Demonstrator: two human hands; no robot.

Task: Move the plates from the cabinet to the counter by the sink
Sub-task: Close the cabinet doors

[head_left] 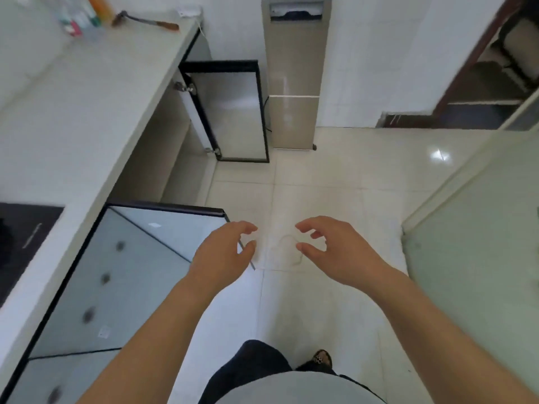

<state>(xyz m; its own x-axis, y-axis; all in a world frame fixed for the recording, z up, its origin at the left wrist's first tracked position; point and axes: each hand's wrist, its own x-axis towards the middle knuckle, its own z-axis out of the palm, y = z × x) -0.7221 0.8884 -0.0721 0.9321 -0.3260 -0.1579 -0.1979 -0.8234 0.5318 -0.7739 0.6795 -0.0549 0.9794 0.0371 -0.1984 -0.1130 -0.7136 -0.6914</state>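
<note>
No plate shows in this view. My left hand (223,252) and my right hand (331,247) hover side by side over the tiled floor, fingers curled apart, nothing in either. The white counter (87,106) runs along the left. Below it a cabinet (163,158) stands open, with one glass door (233,112) swung out at the far end and another glass door (137,269) swung out just left of my left hand. What I can see of the cabinet's inside looks bare. The sink is out of sight.
A black cooktop (20,243) is set into the counter at the left edge. Bottles (84,16) and a wooden-handled utensil (145,21) lie at the counter's far end. A tall beige unit (294,71) stands against the back wall. A glass partition (478,243) closes the right side.
</note>
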